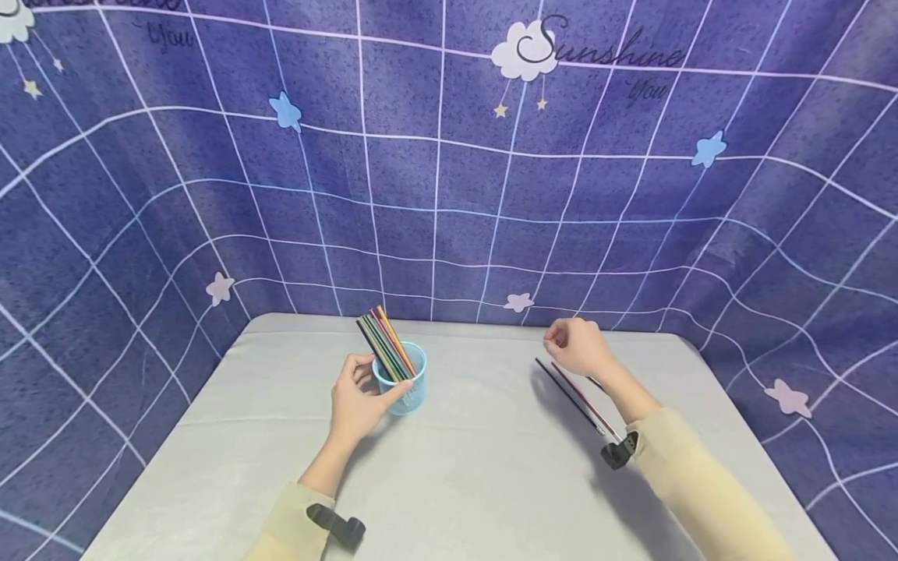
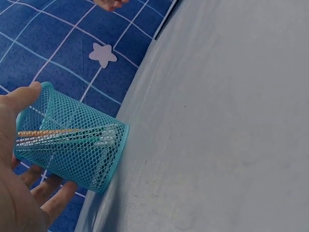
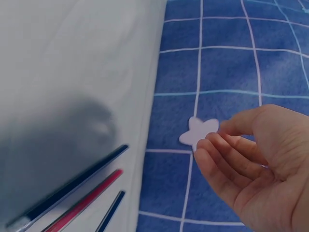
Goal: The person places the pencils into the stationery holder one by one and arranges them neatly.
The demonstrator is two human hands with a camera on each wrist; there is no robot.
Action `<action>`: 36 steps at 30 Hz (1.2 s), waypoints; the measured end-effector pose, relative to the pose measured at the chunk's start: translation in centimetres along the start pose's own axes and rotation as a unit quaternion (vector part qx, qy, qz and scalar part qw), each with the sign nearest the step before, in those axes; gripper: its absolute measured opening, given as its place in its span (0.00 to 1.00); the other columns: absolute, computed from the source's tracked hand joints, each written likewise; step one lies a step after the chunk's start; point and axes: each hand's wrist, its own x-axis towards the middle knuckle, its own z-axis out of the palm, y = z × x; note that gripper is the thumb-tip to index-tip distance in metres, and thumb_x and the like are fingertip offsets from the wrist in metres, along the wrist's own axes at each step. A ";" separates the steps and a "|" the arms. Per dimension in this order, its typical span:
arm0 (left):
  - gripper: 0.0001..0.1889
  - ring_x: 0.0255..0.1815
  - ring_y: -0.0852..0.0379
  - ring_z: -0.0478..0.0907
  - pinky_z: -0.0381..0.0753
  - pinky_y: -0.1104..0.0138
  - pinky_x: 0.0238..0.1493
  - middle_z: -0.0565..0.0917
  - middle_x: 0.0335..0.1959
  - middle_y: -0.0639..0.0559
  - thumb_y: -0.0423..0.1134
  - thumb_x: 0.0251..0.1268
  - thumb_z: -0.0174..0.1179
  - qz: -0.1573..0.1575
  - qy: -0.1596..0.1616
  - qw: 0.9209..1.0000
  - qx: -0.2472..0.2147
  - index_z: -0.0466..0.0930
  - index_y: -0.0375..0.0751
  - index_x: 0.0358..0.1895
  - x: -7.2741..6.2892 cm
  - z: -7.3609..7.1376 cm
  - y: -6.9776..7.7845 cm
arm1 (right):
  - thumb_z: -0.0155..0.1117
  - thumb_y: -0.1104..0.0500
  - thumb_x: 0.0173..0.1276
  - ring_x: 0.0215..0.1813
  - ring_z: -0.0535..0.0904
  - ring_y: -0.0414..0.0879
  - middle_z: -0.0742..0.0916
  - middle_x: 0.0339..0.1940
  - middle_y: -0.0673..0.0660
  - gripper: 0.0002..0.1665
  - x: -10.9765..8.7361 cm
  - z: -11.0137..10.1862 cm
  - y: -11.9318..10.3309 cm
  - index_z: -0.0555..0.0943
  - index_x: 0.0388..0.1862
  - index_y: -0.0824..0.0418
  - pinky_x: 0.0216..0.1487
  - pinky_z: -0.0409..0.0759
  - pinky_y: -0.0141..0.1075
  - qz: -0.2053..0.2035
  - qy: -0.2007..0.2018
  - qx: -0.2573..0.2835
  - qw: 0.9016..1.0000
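We see a light-blue mesh pencil cup (image 1: 410,399) left of the frame's centre, roughly upright, its mouth uppermost. Inside, we find a bundle of slim multicoloured pencils (image 1: 383,347) leaning toward the upper left, ends above the rim. Right of centre, we see a long dark pencil (image 3: 77,181), a red pencil (image 3: 87,199) and another dark one (image 3: 111,211) lying side by side, apart.

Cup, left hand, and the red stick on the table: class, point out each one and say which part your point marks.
Cup (image 2: 67,162): left wrist view, on its mesh wall.
Left hand (image 1: 359,405): head view, on its back.
Red stick (image 3: 85,199): right wrist view, along its shaft.
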 end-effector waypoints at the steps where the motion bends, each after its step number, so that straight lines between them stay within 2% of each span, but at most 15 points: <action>1: 0.38 0.65 0.38 0.84 0.89 0.45 0.65 0.85 0.62 0.37 0.40 0.46 0.88 -0.001 0.000 1.000 0.002 0.73 0.37 0.59 0.0 0.0 0.0 | 0.69 0.62 0.67 0.28 0.86 0.44 0.92 0.27 0.54 0.03 -0.2 0.0 0.3 0.88 0.34 0.60 0.39 0.88 0.48 -0.001 -0.002 -0.001 1.000; 8: 0.39 0.65 0.38 0.84 0.89 0.44 0.65 0.85 0.63 0.37 0.39 0.46 0.87 -0.002 0.000 1.000 0.007 0.73 0.37 0.60 0.2 -0.2 0.1 | 0.71 0.64 0.64 0.28 0.85 0.42 0.91 0.25 0.53 0.03 -1.8 1.1 2.3 0.87 0.31 0.63 0.38 0.90 0.45 -0.003 -0.023 -0.011 1.000; 12: 0.38 0.65 0.39 0.84 0.88 0.45 0.66 0.85 0.63 0.38 0.38 0.47 0.87 -0.005 0.001 1.000 -0.001 0.73 0.36 0.59 0.2 -0.4 0.4 | 0.74 0.65 0.62 0.27 0.84 0.44 0.90 0.23 0.52 0.05 -2.7 2.2 3.1 0.88 0.27 0.62 0.36 0.90 0.45 -0.027 -0.038 -0.050 0.998; 14: 0.38 0.66 0.39 0.84 0.88 0.46 0.68 0.85 0.63 0.38 0.38 0.47 0.87 -0.008 -0.004 1.000 -0.004 0.73 0.36 0.59 0.2 -0.3 0.6 | 0.75 0.65 0.59 0.27 0.84 0.46 0.90 0.23 0.52 0.05 -3.1 2.8 3.4 0.87 0.25 0.61 0.36 0.90 0.45 -0.026 -0.052 -0.073 0.996; 18: 0.38 0.65 0.38 0.84 0.88 0.47 0.68 0.85 0.63 0.37 0.39 0.47 0.87 -0.010 -0.008 1.000 -0.005 0.73 0.37 0.58 0.1 -0.2 0.6 | 0.74 0.68 0.53 0.33 0.88 0.53 0.91 0.26 0.54 0.03 -3.8 3.5 3.6 0.89 0.26 0.61 0.41 0.92 0.50 0.002 -0.087 -0.101 0.991; 21: 0.37 0.65 0.38 0.85 0.89 0.46 0.66 0.86 0.63 0.37 0.40 0.47 0.87 -0.012 -0.006 1.000 -0.002 0.73 0.38 0.58 -0.1 -0.1 0.3 | 0.71 0.72 0.49 0.40 0.91 0.60 0.93 0.30 0.58 0.09 -4.1 3.8 3.5 0.90 0.29 0.62 0.47 0.93 0.54 0.029 -0.102 -0.102 0.989; 24: 0.37 0.65 0.37 0.85 0.88 0.46 0.67 0.85 0.64 0.37 0.42 0.48 0.87 -0.015 -0.007 1.000 0.002 0.73 0.39 0.58 -0.2 0.0 0.2 | 0.70 0.73 0.49 0.41 0.91 0.62 0.94 0.32 0.60 0.10 -4.1 3.8 3.3 0.92 0.30 0.64 0.47 0.93 0.54 0.037 -0.103 -0.106 0.988; 30: 0.37 0.64 0.37 0.85 0.88 0.45 0.67 0.87 0.62 0.37 0.44 0.48 0.87 -0.018 -0.010 1.000 0.017 0.74 0.40 0.58 -0.8 -0.4 -0.1 | 0.72 0.73 0.53 0.28 0.84 0.47 0.93 0.29 0.58 0.08 -4.6 4.5 2.5 0.92 0.29 0.63 0.29 0.89 0.42 0.066 -0.101 -0.109 0.987; 33: 0.37 0.62 0.38 0.87 0.89 0.46 0.66 0.88 0.59 0.38 0.44 0.47 0.88 -0.014 -0.011 1.000 0.023 0.74 0.40 0.57 -0.6 -0.6 0.2 | 0.71 0.72 0.55 0.28 0.85 0.49 0.93 0.29 0.58 0.07 -4.7 4.5 2.4 0.92 0.28 0.63 0.30 0.90 0.44 0.081 -0.096 -0.101 0.987; 36: 0.37 0.60 0.39 0.88 0.90 0.47 0.65 0.89 0.58 0.39 0.43 0.45 0.88 -0.006 -0.009 1.000 0.028 0.75 0.41 0.56 -0.2 -0.7 0.6 | 0.72 0.71 0.53 0.31 0.88 0.53 0.93 0.27 0.58 0.05 -4.7 4.1 2.6 0.91 0.27 0.63 0.37 0.92 0.49 0.070 -0.084 -0.092 0.990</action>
